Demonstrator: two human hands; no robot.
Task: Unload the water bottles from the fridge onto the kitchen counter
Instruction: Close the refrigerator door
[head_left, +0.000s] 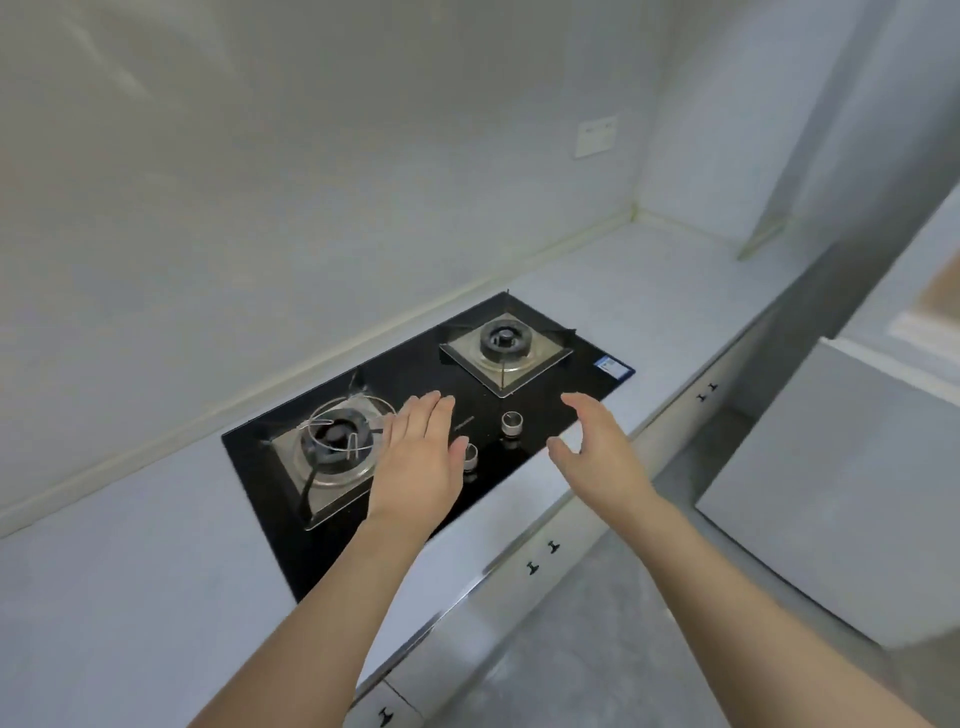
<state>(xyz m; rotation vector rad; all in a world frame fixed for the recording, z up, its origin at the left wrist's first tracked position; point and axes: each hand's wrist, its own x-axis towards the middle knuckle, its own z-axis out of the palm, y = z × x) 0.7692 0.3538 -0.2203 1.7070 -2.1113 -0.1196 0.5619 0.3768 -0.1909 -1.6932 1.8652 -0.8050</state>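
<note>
Both my hands are out over the hob, empty. My left hand (422, 457) is flat, palm down, fingers straight and together, hanging above the middle of the black glass hob (540, 410), between its two burners. My right hand (597, 447) is held edge-on, fingers loosely extended, thumb apart, gripping nothing; it sits over the near right edge of the hob. Whether either hand touches the glass, I cannot tell.

Left burner (335, 441): round head in a steel square pan, with a thin wire ring support on top, just left of my left hand. Right burner (505, 340): same steel pan, toward the hob's far end, beyond both hands. Two metal knobs on the glass between my hands: one (511, 421) clear in view, the other (470, 456) partly hidden behind my left thumb. A small blue-and-white sticker (613, 368) on the hob's far right corner.

The hob is set into a pale counter (130, 561), which runs past it on both sides and into the wall corner beyond. A white wall socket (596, 136) is on the wall above the hob's far end. Below the counter edge, cabinet fronts with small dark handles (543, 557). A pale grey panel (841, 488) stands to the right of the hob, across the floor.

No water bottles or fridge are in view.
</note>
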